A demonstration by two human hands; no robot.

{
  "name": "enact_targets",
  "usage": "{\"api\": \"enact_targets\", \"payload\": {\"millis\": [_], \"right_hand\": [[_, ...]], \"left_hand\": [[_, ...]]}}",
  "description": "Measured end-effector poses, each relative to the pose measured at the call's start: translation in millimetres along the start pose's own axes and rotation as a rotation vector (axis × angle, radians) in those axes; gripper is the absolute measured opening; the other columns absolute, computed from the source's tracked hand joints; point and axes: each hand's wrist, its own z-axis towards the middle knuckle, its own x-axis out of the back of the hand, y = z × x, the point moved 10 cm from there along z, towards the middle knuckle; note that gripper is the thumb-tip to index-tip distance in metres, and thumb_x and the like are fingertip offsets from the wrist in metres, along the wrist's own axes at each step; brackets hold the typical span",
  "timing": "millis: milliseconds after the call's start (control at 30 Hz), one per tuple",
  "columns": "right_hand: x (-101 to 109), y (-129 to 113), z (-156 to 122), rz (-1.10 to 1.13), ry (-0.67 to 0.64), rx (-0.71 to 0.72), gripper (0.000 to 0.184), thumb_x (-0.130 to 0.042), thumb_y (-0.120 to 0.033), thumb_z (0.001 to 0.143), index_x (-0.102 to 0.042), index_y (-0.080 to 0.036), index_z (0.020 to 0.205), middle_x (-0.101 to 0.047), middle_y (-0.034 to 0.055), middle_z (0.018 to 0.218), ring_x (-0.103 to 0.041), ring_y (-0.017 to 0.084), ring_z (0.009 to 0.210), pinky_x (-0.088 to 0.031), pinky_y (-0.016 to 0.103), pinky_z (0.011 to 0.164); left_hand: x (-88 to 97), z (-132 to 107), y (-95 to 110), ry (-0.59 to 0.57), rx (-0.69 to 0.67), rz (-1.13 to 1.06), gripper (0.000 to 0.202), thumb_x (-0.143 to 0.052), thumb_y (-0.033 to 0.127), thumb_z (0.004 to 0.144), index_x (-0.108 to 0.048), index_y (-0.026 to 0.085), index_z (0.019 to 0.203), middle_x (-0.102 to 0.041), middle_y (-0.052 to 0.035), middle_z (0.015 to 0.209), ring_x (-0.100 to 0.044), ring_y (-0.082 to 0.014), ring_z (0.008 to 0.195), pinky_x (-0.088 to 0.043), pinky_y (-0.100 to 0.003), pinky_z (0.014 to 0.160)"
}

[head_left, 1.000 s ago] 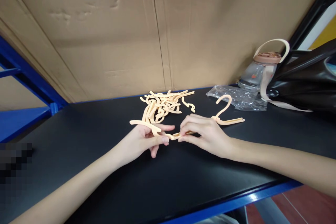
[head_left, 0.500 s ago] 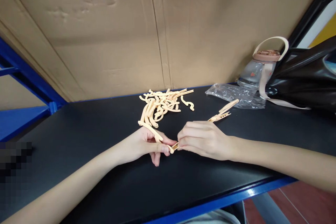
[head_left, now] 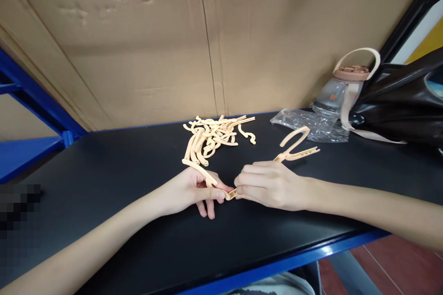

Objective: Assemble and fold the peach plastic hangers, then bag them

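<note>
A hanger (head_left: 301, 153) and a strip (head_left: 200, 170) are being held end to end above the counter (head_left: 138, 161).

The hanger is being gripped in the right hand (head_left: 266, 184), its long axis being angled from eight o'clock to two, its hook (head_left: 291, 134) being exposed toward one. The strip is being pinched between thumb and fingers of the left hand (head_left: 200, 192), its length being pointed from ten o'clock to four. The meeting ends are being held between the hands, at three o'clock from the left and nine from the right, neither clearly nearer; whether they are being locked together cannot be told.
</note>
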Motion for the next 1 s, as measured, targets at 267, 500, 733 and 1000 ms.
{"api": "enact_targets", "payload": {"millis": [267,500,733,1000], "right_hand": [[-2.1,2.3,-2.2,-0.038,0.024,-0.030,0.031,-0.042,-0.013,0.097,-0.060,-0.015,0.072,-0.061,0.0007,0.073,-0.047,0.012,0.064,-0.035,0.026,0.055],[-7.6,19.6,-3.9,0.115,0.010,-0.154,0.029,-0.040,-0.021,0.098,-0.062,-0.014,0.081,-0.062,0.0042,0.079,-0.051,0.014,0.071,-0.042,0.025,0.064],[-15.5,40.3,-8.8,0.322,0.016,-0.381,0.017,-0.051,-0.025,0.094,-0.061,-0.017,0.082,-0.061,0.0022,0.082,-0.055,0.013,0.076,-0.044,0.023,0.065],[-22.9,67.0,-16.9,0.568,0.084,-0.650,0.009,-0.067,-0.023,0.083,-0.062,-0.018,0.078,-0.061,-0.0002,0.083,-0.058,0.012,0.078,-0.045,0.024,0.071]], "left_hand": [[2.4,-0.9,6.7,0.188,-0.075,0.047,0.019,-0.064,0.030,0.079,-0.071,0.013,0.087,-0.057,0.0019,0.072,-0.061,-0.0092,0.045,-0.047,-0.015,0.035],[6.3,-6.2,13.7,0.318,-0.163,0.147,0.023,-0.061,0.033,0.082,-0.070,0.014,0.089,-0.055,0.0004,0.077,-0.057,-0.0075,0.044,-0.043,-0.015,0.031],[13.9,-7.6,14.2,0.401,-0.185,0.209,0.025,-0.059,0.037,0.084,-0.073,0.018,0.092,-0.060,-0.0013,0.079,-0.057,-0.0078,0.047,-0.041,-0.016,0.034],[23.6,-4.7,14.3,0.428,-0.181,0.202,0.028,-0.060,0.041,0.085,-0.072,0.018,0.098,-0.068,-0.0030,0.082,-0.055,-0.0073,0.048,-0.040,-0.015,0.036]]}}
